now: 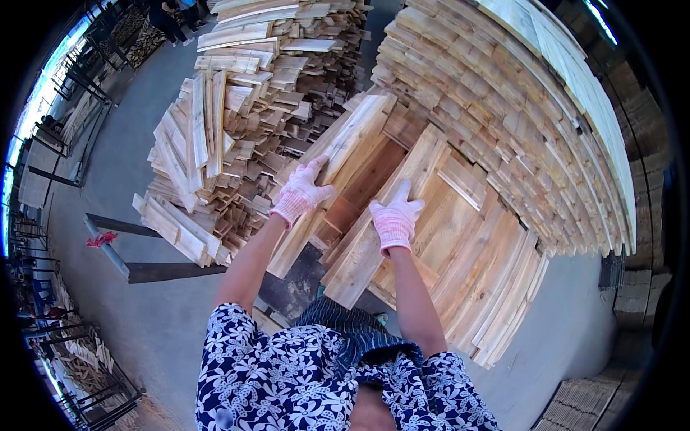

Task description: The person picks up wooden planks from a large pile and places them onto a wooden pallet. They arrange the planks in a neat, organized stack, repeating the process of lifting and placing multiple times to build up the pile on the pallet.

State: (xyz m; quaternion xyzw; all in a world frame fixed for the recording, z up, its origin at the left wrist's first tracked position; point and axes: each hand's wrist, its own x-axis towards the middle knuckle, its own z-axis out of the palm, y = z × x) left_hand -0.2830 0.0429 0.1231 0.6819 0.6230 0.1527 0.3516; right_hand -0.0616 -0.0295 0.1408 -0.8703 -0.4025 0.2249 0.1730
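Observation:
Both my hands wear pink-and-white knit gloves. My left hand [305, 189] rests with fingers stretched out on the left-hand long wooden board [361, 136]. My right hand [397, 217] lies across another long board [357, 271], fingers apart on its upper face. Both boards slant toward me, and their near ends stick out in front of my body. Between them a gap shows darker, reddish-brown wood [374, 174]. Right of my right hand, several pale planks [467, 262] lie side by side in a layer, with a short narrow strip [462, 181] on top.
A loose heap of offcut boards [237, 108] rises at the left. A tall, neat stack of planks [496, 108] stands at the far right. A metal frame [108, 248] with a red tie juts out over the grey floor [115, 187]. Another person [167, 20] stands far off.

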